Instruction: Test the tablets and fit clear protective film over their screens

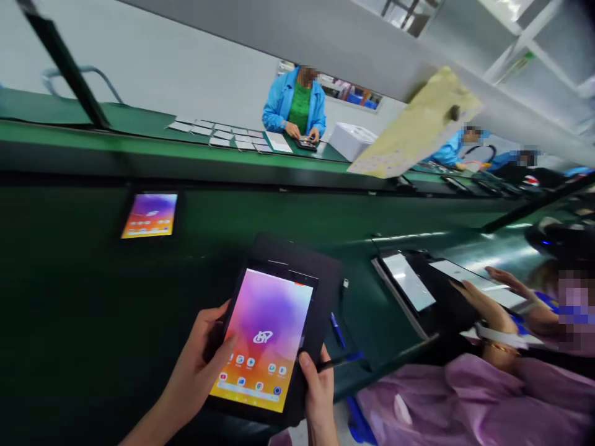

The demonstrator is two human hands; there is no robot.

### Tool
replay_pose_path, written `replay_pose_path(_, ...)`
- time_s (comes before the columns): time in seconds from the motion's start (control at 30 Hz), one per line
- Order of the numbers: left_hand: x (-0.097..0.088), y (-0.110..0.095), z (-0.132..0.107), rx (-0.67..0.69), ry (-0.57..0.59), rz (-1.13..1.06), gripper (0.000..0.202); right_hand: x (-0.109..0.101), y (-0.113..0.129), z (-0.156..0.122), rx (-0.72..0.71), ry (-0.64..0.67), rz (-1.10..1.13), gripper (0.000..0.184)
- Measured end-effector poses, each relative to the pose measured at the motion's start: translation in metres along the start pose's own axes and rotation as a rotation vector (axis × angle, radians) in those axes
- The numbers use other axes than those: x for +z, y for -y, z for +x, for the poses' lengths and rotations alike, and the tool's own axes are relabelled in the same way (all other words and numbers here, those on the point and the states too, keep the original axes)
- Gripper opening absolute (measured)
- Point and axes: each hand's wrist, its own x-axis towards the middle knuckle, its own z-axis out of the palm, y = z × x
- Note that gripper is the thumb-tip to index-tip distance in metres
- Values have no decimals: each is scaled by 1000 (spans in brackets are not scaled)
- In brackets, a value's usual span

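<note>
I hold a black tablet [267, 337] with a lit pink and orange home screen in both hands, just above a dark mat [325, 272] on the green bench. My left hand [198, 365] grips its left edge, with the thumb on the screen. My right hand [318, 390] clasps the lower right corner and also carries a dark pen [339, 360] that sticks out to the right.
A second lit tablet [149, 215] lies on the green belt [69, 279] at the left. On my right a co-worker in a pink coat [465, 396] handles tablets [409, 282]. Across the line a person in a blue coat [296, 102] works beside rows of screens [223, 133].
</note>
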Motion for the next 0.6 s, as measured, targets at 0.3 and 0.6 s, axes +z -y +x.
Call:
replay_pose_path(0.3, -110, 33, -51, -296, -335, -324, 67, 102, -40, -51, 392, 255, -145, 57)
replay_pose_path(0.6, -151, 60, -60, -279, -542, -265, 71, 82, -40, -57, 87, 521, -668, 37)
